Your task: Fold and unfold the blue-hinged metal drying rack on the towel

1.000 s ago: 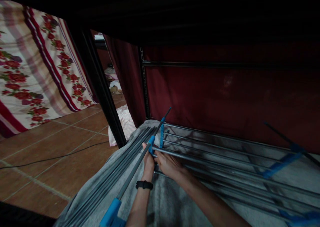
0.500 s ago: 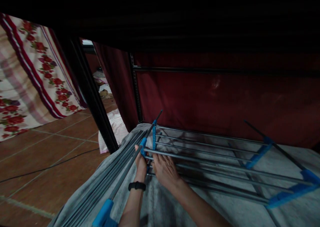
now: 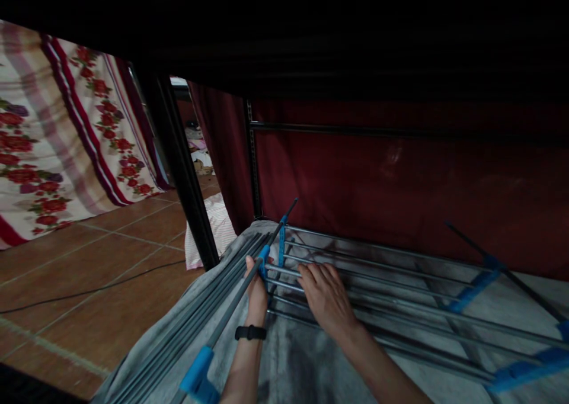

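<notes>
A rack of grey metal rods (image 3: 400, 303) with blue plastic joints lies on a grey blanket. My left hand (image 3: 256, 288), with a black band at the wrist, is wrapped round the blue joint (image 3: 264, 260) at the rack's near left corner; part of its fingers is hidden behind it. My right hand (image 3: 326, 297) lies over the upper rods, just right of that joint, its fingers bent over them. Left of my left hand runs a slanted grey pole (image 3: 233, 304) with a blue fitting (image 3: 198, 371) at its lower end.
Several loose grey rods (image 3: 191, 315) lie along the blanket's left side. A black metal post (image 3: 189, 185) stands at the left, and a dark frame hangs low overhead. Behind the rack is a dark red sheet (image 3: 355, 179). A black cable (image 3: 102, 288) crosses the tiled floor.
My right hand has moved right along the rods, away from the blue corner joint, and now rests on top of them. My left hand stays at the joint. The view has shifted slightly left.
</notes>
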The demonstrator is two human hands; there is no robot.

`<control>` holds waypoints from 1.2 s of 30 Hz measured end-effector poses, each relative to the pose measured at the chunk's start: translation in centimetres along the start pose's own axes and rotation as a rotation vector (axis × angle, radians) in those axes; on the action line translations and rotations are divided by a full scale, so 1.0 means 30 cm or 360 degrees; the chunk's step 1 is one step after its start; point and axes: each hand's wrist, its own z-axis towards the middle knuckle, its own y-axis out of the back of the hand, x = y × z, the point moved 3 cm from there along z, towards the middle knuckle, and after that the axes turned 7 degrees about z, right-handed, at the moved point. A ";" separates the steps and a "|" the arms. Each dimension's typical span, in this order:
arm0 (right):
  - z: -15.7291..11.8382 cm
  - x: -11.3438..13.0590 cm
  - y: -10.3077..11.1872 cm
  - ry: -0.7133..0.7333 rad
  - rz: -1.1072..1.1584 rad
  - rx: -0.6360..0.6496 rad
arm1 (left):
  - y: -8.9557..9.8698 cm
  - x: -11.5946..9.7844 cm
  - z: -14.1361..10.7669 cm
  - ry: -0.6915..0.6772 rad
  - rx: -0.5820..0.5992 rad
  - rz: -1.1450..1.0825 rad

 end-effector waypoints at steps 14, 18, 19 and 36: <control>0.017 -0.025 -0.014 -0.0163 0.0046 0.0199 | -0.030 -0.030 -0.013 0.0017 -0.0061 0.0003; 0.018 -0.027 -0.010 -0.0194 0.0065 0.0236 | -0.038 -0.052 -0.024 0.0055 -0.0065 -0.0036; 0.018 -0.027 -0.009 -0.0199 0.0069 0.0244 | -0.039 -0.056 -0.026 0.0070 -0.0078 -0.0039; 0.033 -0.024 0.013 -0.0233 0.0082 0.0350 | -0.056 -0.058 -0.035 0.0072 -0.0158 -0.0001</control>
